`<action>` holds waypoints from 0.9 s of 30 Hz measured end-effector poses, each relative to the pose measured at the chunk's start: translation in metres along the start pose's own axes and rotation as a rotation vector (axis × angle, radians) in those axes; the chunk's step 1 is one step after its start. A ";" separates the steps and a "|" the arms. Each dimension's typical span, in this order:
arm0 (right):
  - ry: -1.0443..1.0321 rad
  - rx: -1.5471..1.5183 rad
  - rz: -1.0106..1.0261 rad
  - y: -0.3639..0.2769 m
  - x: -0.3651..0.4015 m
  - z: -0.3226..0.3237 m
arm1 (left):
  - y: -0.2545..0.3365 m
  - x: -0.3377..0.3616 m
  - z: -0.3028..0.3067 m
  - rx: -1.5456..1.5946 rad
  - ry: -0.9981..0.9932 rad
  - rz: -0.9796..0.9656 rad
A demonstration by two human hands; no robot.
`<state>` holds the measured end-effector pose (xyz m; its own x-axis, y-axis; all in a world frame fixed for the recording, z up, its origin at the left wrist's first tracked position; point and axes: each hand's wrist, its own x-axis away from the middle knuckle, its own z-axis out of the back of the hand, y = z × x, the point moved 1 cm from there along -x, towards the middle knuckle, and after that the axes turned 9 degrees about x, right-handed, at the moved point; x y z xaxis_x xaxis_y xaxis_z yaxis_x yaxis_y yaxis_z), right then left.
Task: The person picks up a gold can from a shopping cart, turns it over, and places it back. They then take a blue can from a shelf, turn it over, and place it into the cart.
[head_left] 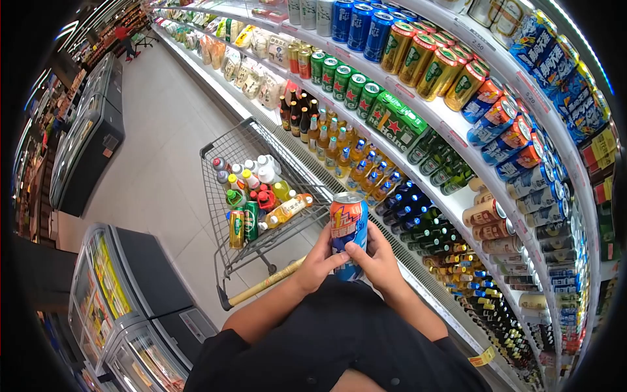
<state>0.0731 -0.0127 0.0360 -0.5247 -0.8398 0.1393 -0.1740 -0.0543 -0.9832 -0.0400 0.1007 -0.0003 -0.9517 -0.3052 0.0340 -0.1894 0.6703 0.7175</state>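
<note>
Both of my hands are wrapped around one orange and blue drink can point(348, 225), held upright in front of my chest. My left hand point(320, 258) grips its left side and my right hand point(375, 258) its right side, with the thumbs on the front. Just beyond stands a wire shopping cart point(215, 196) with a yellowish handle point(264, 285). Inside it are several bottles, among them a pale yellow bottle point(287, 210) lying tilted, plus a gold can point(236, 228) and a green can point(251, 221) standing side by side.
Curved refrigerated shelves point(450, 127) run along my right, holding cans, bottles and a green Heineken pack point(396, 123). Freezer cabinets point(140, 268) stand at my left, with another freezer point(91, 134) farther along the tiled aisle point(157, 124). A person in red point(123, 39) is far off.
</note>
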 end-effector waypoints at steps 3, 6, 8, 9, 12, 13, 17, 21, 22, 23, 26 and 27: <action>0.052 -0.022 0.078 0.006 0.001 -0.002 | 0.006 -0.003 -0.004 0.017 -0.004 -0.020; 0.044 -0.029 0.049 0.008 0.004 0.001 | 0.015 -0.006 -0.008 0.133 0.062 -0.012; 0.020 -0.038 0.041 0.010 0.006 0.003 | 0.020 -0.006 -0.011 0.125 0.070 0.003; 0.026 -0.038 0.041 0.010 0.007 0.004 | 0.021 -0.006 -0.012 0.116 0.086 0.009; 0.021 -0.048 0.040 0.010 0.009 0.004 | 0.022 -0.004 -0.013 0.097 0.076 0.018; 0.020 -0.066 0.030 0.008 0.011 0.003 | 0.022 -0.004 -0.013 0.078 0.074 0.013; 0.018 -0.100 0.005 0.006 0.015 0.001 | 0.024 -0.001 -0.016 0.077 0.074 0.014; -0.020 -0.045 0.024 0.006 0.019 0.000 | 0.029 0.001 -0.021 0.017 0.094 -0.011; -0.020 -0.034 0.066 0.010 0.019 0.000 | 0.030 0.001 -0.022 -0.005 0.097 -0.017; -0.019 -0.025 0.109 0.012 0.019 -0.001 | 0.031 0.002 -0.022 -0.005 0.097 -0.018; -0.017 -0.067 0.067 0.007 0.023 -0.004 | 0.032 0.004 -0.023 -0.079 0.088 -0.063; -0.018 -0.067 0.068 0.006 0.025 -0.006 | 0.034 0.005 -0.026 -0.096 0.086 -0.062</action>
<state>0.0545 -0.0308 0.0341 -0.5223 -0.8499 0.0701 -0.1941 0.0385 -0.9802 -0.0450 0.1048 0.0423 -0.9137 -0.4040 0.0440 -0.2195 0.5817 0.7832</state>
